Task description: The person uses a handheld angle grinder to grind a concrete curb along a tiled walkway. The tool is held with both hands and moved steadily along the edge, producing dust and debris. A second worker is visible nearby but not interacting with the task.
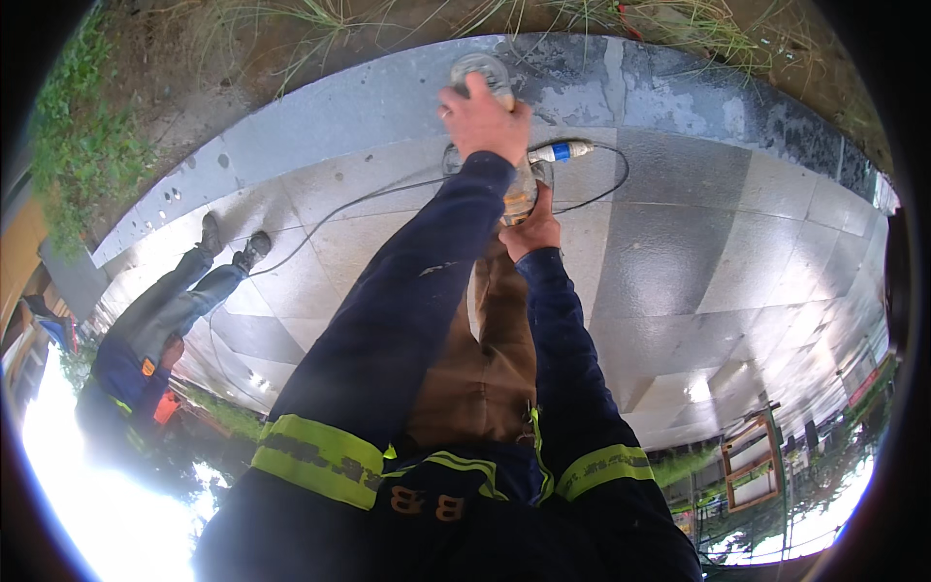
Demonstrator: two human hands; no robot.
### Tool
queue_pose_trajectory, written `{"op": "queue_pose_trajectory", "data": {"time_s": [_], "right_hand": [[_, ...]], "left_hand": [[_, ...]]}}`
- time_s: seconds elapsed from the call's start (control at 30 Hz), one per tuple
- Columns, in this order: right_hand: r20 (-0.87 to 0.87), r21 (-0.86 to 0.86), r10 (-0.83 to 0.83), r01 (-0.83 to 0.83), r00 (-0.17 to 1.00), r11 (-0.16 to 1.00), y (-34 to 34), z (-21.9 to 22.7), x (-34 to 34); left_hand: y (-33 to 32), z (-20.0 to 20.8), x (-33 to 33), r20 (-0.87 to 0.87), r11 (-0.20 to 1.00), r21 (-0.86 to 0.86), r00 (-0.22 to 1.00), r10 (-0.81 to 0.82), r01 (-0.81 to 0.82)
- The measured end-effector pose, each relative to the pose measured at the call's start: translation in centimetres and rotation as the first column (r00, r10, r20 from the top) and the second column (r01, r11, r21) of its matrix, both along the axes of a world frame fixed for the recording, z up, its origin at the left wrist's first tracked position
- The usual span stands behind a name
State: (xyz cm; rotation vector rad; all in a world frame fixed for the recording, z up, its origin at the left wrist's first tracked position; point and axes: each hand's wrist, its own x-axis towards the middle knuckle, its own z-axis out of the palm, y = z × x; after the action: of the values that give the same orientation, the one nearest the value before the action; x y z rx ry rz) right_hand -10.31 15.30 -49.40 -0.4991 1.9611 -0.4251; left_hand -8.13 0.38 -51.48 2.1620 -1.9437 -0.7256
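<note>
The left hand point(485, 124) and right hand point(533, 231) grasp the grinder point(521, 201), its front at the grey kerb point(320, 116); the looped cord point(627, 175) (lying close beside) could snag, jerking it sideways.

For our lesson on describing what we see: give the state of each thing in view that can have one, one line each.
Power tool, held in both hands; running or not, cannot tell.
Left hand, gripping its front.
Right hand, gripping its rear.
Plug, lying sideways; fully joined or not, cannot tell.
Cable, loosely looped on the right.
Stone edging, patchy, darker toward the right.
Paving, shiny, wet-looking.
Co-worker, standing.
</note>
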Motion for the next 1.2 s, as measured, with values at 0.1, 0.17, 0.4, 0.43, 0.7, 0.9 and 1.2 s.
{"op": "queue_pose_trajectory", "data": {"time_s": [0.1,0.17,0.4,0.43,0.7,0.9,1.2], "right_hand": [[0.028,0.11,0.077,-0.08,0.997,0.991,0.3,0.4,0.6],[0.016,0.116,0.043,-0.044,0.999,0.992,0.9,0.7,0.6],[-0.013,0.067,-0.053,0.054,0.999,0.996,0.8,-0.2,0.5],[0.002,0.075,-0.022,0.022,1.0,0.997,0.7,-0.2,0.8],[-0.023,0.138,0.023,-0.02,0.999,0.99,1.9,0.9,0.7],[-0.048,0.006,-0.021,0.021,0.999,1.0,0.4,-0.2,0.7],[-0.004,0.088,0.104,-0.103,0.995,0.991,-0.8,0.1,1.3]], "left_hand": [[0.4,0.5,1.5,0.016,0.999,0.024,0.999,0.039,-0.04],[1.1,0.5,1.4,0.053,0.995,0.092,0.998,0.04,-0.045],[0.9,-0.8,0.0,-0.021,0.999,-0.023,0.999,-0.042,0.041],[0.7,-0.6,0.8,0.008,0.998,-0.039,0.999,-0.039,0.039],[2.1,0.2,0.9,-0.002,1.0,0.021,1.0,-0.001,0.001],[0.4,-0.3,0.6,-0.031,1.0,-0.024,1.0,0.003,-0.004],[-0.9,0.3,2.5,-0.009,0.992,0.086,0.995,0.096,-0.095]]}}
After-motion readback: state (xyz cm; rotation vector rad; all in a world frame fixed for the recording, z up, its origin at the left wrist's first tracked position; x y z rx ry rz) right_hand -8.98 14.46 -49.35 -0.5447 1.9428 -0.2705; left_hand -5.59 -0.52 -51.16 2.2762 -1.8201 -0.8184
